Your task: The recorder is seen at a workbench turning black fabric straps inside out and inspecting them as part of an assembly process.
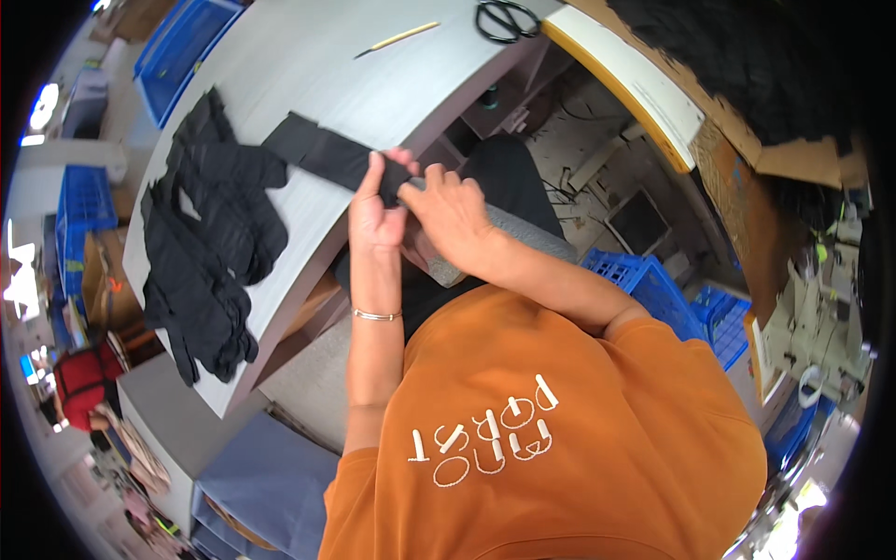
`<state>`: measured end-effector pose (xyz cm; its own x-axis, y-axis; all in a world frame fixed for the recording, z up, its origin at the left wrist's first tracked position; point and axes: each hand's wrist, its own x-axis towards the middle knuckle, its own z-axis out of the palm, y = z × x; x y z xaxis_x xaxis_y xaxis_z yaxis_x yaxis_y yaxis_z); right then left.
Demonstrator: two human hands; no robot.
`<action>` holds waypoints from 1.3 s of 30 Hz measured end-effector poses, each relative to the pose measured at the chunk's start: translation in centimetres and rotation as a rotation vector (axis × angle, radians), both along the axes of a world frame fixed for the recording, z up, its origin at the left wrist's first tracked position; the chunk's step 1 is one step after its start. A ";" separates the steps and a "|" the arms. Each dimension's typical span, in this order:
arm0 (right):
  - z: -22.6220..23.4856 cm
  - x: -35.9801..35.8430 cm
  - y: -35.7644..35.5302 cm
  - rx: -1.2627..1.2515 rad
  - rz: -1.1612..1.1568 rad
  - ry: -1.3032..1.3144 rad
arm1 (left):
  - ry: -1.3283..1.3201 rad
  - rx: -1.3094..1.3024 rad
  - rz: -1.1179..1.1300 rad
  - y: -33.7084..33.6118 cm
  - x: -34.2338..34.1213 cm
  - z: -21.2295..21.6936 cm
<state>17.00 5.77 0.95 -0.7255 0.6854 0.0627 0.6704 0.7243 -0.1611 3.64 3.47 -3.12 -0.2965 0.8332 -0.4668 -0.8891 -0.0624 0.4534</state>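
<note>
Head view. My left hand and right hand meet at the near edge of the grey worktable. Both pinch the near end of a black fabric strip; the left fingers lie flat over it with the thumb under, clamped on the cloth. The right fingers are curled shut on the same end, though I cannot tell quite how much cloth they hold, since the knuckles hide it. The strip runs flat and diagonal across the tabletop, away from me to my left.

Progress, as I judge it: this one strip is in hand and being worked at its end. A heap of black fabric pieces lies further left on the table, crumpled, not stacked. I cannot tell whether the heap is finished work or work waiting.

Untouched at the far side: black scissors and a thin pale stick, well apart from my hands. Blue crates sit on the floor to my right.
</note>
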 end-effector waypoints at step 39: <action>-1.2 2.3 0.2 -0.068 0.025 0.109 | 0.142 -0.060 0.057 0.5 2.8 2.7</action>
